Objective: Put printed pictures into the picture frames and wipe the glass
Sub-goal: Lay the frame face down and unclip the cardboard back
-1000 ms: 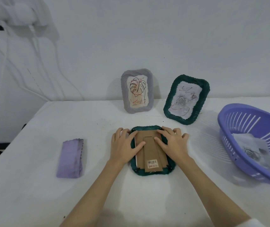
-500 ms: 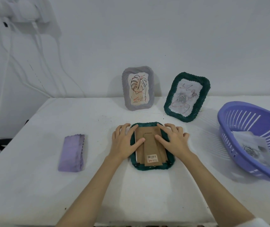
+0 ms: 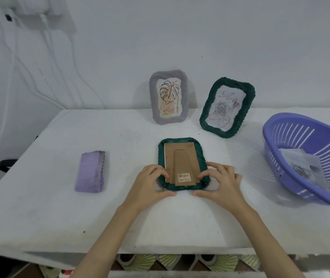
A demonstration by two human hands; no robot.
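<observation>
between both hands, mid-table, the dark green frame (image 3: 182,164) lies face down, cardboard back (image 3: 181,164) up. left hand (image 3: 150,184) and right hand (image 3: 221,184) pinch its near corners. beyond the grip stand a grey frame (image 3: 168,97) and another green frame (image 3: 227,106); left lies a purple cloth (image 3: 91,171), right a purple basket (image 3: 308,157) holding prints (image 3: 304,169).
</observation>
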